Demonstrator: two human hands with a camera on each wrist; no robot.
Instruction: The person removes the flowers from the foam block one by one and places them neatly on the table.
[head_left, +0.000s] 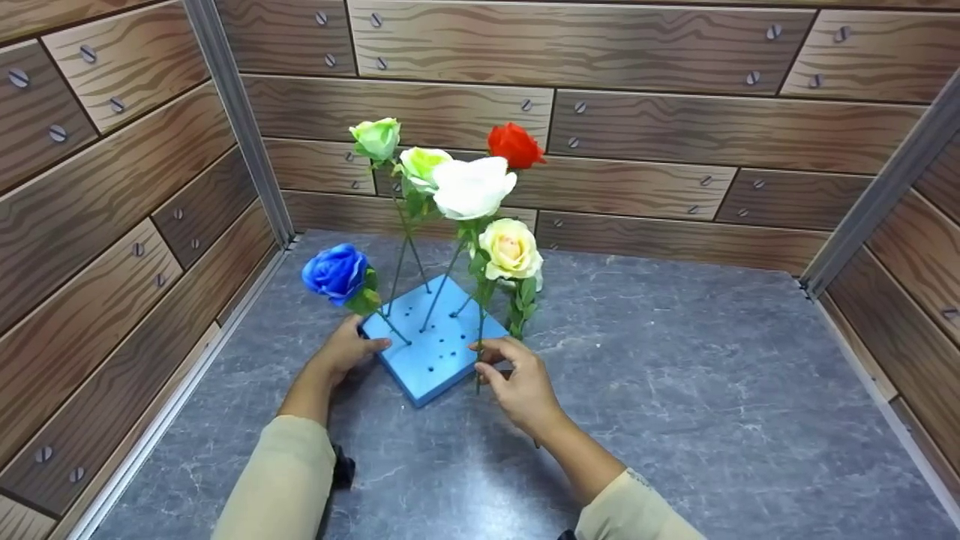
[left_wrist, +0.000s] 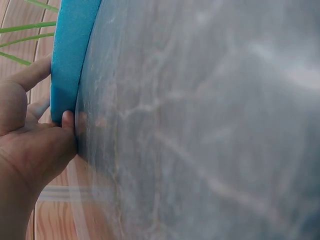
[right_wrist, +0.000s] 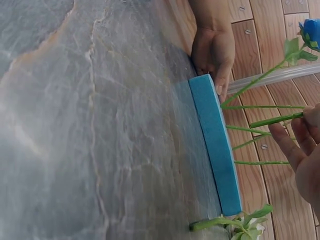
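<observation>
A blue foam block (head_left: 409, 375) with several small holes lies on the table. My left hand (head_left: 349, 349) grips its left corner, thumb on the top face and fingers at the side; the left wrist view shows the block's edge (left_wrist: 75, 55) between thumb and fingers. Between thumb and fingertips, my right hand (head_left: 521, 382) pinches the stem of a pale yellow rose (head_left: 510, 249). In the right wrist view that stem's lower end (right_wrist: 265, 121) hangs above the block, apart from it. Standing in the block are a blue rose (head_left: 335, 274), a white flower (head_left: 474, 187), a red rose (head_left: 514, 145) and two light green roses (head_left: 377, 139).
Beside the block's right side, a leafy flower (right_wrist: 252, 225) lies on the table, partly hidden behind the yellow rose in the head view. Wood-patterned walls (head_left: 637, 127) with metal corner strips (head_left: 240, 127) enclose the grey marbled table (head_left: 712, 390).
</observation>
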